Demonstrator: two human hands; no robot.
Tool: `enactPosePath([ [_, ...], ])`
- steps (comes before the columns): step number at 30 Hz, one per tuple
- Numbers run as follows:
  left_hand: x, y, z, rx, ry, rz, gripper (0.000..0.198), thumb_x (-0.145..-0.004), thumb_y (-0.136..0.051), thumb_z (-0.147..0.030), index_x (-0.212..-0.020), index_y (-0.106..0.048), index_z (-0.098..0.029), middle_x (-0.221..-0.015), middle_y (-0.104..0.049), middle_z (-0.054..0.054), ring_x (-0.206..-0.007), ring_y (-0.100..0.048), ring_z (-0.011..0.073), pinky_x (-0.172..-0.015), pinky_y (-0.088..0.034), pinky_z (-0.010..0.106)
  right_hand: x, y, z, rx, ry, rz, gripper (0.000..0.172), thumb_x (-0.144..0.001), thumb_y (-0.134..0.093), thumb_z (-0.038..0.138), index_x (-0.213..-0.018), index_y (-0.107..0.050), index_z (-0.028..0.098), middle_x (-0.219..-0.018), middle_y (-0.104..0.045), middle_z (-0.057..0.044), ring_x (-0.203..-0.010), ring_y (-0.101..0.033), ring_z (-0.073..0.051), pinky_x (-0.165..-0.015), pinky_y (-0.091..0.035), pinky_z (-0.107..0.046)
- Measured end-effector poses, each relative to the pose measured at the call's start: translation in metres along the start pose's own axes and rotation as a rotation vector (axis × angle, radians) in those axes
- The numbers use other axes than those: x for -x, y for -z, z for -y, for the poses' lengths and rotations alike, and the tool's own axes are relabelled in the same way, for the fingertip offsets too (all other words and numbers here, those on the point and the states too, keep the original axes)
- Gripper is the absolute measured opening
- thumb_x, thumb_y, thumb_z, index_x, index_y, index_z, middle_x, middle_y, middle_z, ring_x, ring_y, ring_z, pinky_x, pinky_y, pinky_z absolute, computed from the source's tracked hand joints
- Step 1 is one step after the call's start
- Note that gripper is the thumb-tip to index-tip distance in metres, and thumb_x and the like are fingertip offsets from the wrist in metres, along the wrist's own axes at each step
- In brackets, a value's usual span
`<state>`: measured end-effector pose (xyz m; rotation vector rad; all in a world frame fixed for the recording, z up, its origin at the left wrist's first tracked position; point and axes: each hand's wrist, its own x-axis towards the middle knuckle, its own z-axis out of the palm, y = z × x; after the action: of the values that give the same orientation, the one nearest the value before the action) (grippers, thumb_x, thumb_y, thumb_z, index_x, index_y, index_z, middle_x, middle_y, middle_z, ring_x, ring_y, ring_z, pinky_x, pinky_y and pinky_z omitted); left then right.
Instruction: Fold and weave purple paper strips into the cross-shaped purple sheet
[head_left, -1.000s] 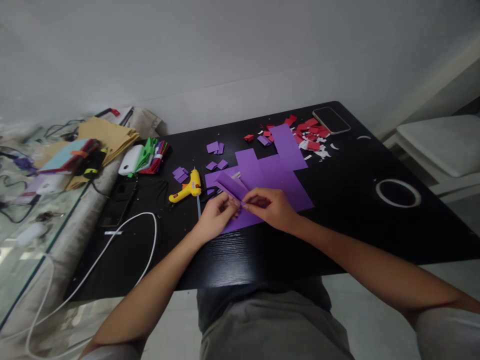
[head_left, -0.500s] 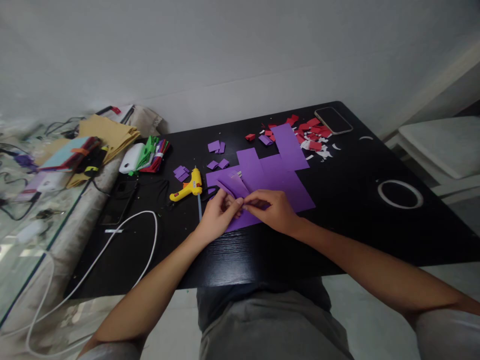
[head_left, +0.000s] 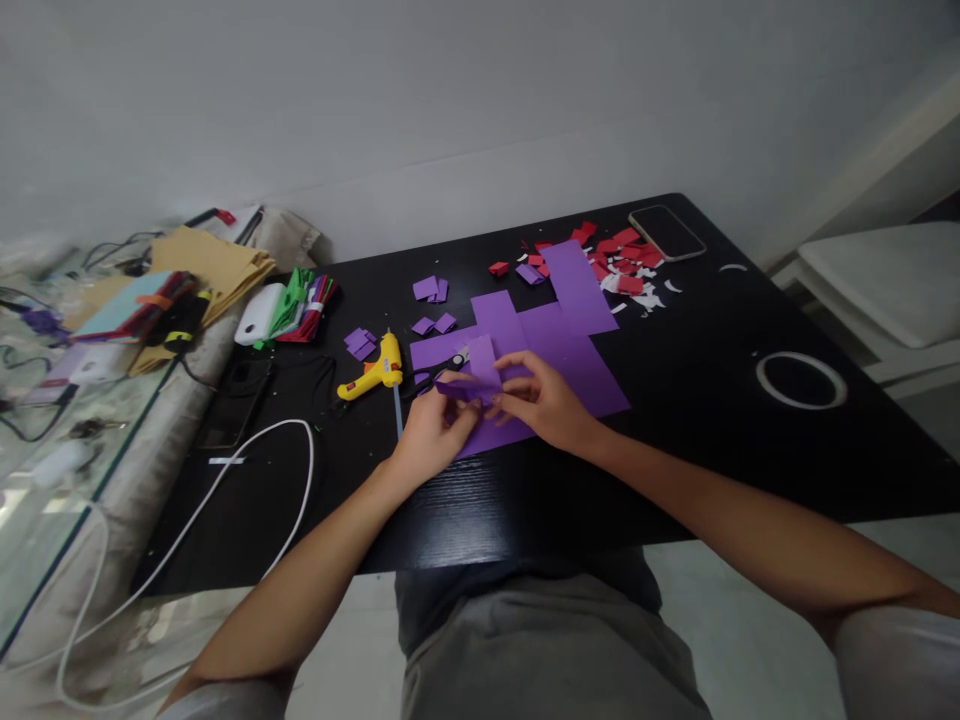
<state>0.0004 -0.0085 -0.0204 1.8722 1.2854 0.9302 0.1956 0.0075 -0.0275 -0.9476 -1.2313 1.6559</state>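
The left hand pinches the strip, long axis toward the desk's back edge; the right hand, fingers parted, flanks its right.

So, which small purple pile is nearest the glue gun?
The leftmost pile, close beside the glue gun; the other piles lie farther right.

The narrow, matte purple paper strip is bent or folded near its lower end. One paler, flat panel slants up and away from the person; a darker section reaches leftward, pinched in the grip of the left hand. Its right edge lies at the spread fingertips of the right hand; whether they touch it is unclear. The strip is held above a large, flat purple paper sheet, and fingers hide its lower end.
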Motion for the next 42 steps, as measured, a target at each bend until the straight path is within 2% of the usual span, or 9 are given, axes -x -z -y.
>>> enactPosePath([
  [4,-0.001,0.001,-0.004,0.003,-0.001,0.011,0.019,-0.092,-0.061,-0.026,-0.109,-0.063,-0.018,-0.095,-0.071,0.004,-0.074,-0.066,0.0148,-0.065,-0.051,0.026,0.000,-0.001,0.001,-0.036,-0.047,-0.021,0.048,-0.075,-0.083,0.030,-0.110,-0.052,0.024,-0.071,-0.071,0.003,-0.074,-0.078,-0.021,-0.076,-0.067,-0.037],
  [8,-0.001,0.002,-0.005,-0.041,-0.011,0.004,0.017,-0.090,-0.062,-0.024,-0.107,-0.065,-0.019,-0.094,-0.071,0.004,-0.074,-0.065,0.0144,-0.065,-0.050,0.025,-0.001,-0.002,0.001,-0.062,-0.074,-0.049,0.049,-0.072,-0.086,0.026,-0.108,-0.052,0.024,-0.067,-0.071,0.006,-0.071,-0.078,-0.020,-0.077,-0.067,-0.037],
  [16,0.001,0.003,-0.007,-0.044,-0.036,-0.018,0.017,-0.091,-0.062,-0.025,-0.105,-0.069,-0.019,-0.098,-0.074,0.007,-0.082,-0.068,0.0194,-0.069,-0.052,0.029,-0.001,-0.002,0.000,-0.068,-0.096,-0.034,0.032,-0.066,-0.090,0.029,-0.079,-0.062,0.021,-0.070,-0.075,0.001,-0.070,-0.077,-0.018,-0.080,-0.068,-0.038],
  [21,0.002,0.003,-0.011,-0.023,-0.021,-0.023,0.019,-0.091,-0.060,-0.022,-0.106,-0.071,-0.017,-0.098,-0.075,0.007,-0.079,-0.068,0.0182,-0.069,-0.052,0.029,-0.001,-0.002,-0.001,-0.067,-0.103,-0.089,0.029,-0.063,-0.091,0.023,-0.074,-0.064,0.019,-0.071,-0.076,0.000,-0.072,-0.077,-0.018,-0.083,-0.066,-0.038],
  [24,0.003,0.003,-0.011,0.009,-0.033,-0.002,0.022,-0.089,-0.061,-0.018,-0.109,-0.069,-0.018,-0.105,-0.074,0.008,-0.085,-0.068,0.0185,-0.071,-0.052,0.029,-0.002,-0.002,-0.001,-0.091,-0.093,-0.092,0.027,-0.064,-0.089,0.021,-0.075,-0.064,0.019,-0.071,-0.076,0.000,-0.071,-0.076,-0.017,-0.082,-0.066,-0.036],
  [29,0.003,0.002,-0.006,0.064,-0.063,0.023,0.007,-0.090,-0.064,-0.021,-0.096,-0.060,-0.019,-0.082,-0.065,0.001,-0.073,-0.062,0.0147,-0.072,-0.051,0.028,-0.003,-0.001,0.001,-0.191,-0.138,-0.052,0.033,-0.066,-0.090,0.026,-0.082,-0.061,0.021,-0.068,-0.074,0.002,-0.067,-0.076,-0.017,-0.076,-0.067,-0.034],
  [34,0.001,0.001,0.000,0.173,0.039,0.026,0.023,-0.093,-0.065,-0.032,-0.111,-0.058,-0.020,-0.082,-0.065,0.000,-0.070,-0.063,0.0132,-0.069,-0.052,0.026,-0.002,0.001,0.003,-0.247,-0.176,-0.044,0.036,-0.074,-0.084,0.025,-0.095,-0.054,0.023,-0.073,-0.076,-0.001,-0.072,-0.078,-0.020,-0.079,-0.067,-0.037],
  [38,-0.002,-0.001,-0.001,0.430,0.137,0.053,0.027,-0.091,-0.068,-0.042,-0.102,-0.059,-0.019,-0.076,-0.065,-0.001,-0.069,-0.067,0.0142,-0.071,-0.057,0.029,-0.003,0.002,0.001,-0.191,-0.140,-0.023,0.042,-0.076,-0.082,0.029,-0.094,-0.045,0.025,-0.072,-0.073,0.003,-0.072,-0.077,-0.019,-0.072,-0.065,-0.035],
  [42,-0.004,-0.003,-0.003,0.498,0.182,0.018,0.032,-0.084,-0.076,-0.043,-0.096,-0.063,-0.017,-0.077,-0.069,0.001,-0.071,-0.071,0.0150,-0.077,-0.059,0.030,-0.003,0.003,-0.001,0.045,0.023,-0.057,0.029,-0.079,-0.078,0.033,-0.087,-0.052,0.023,-0.078,-0.066,0.003,-0.069,-0.070,-0.016,-0.063,-0.060,-0.030],
])
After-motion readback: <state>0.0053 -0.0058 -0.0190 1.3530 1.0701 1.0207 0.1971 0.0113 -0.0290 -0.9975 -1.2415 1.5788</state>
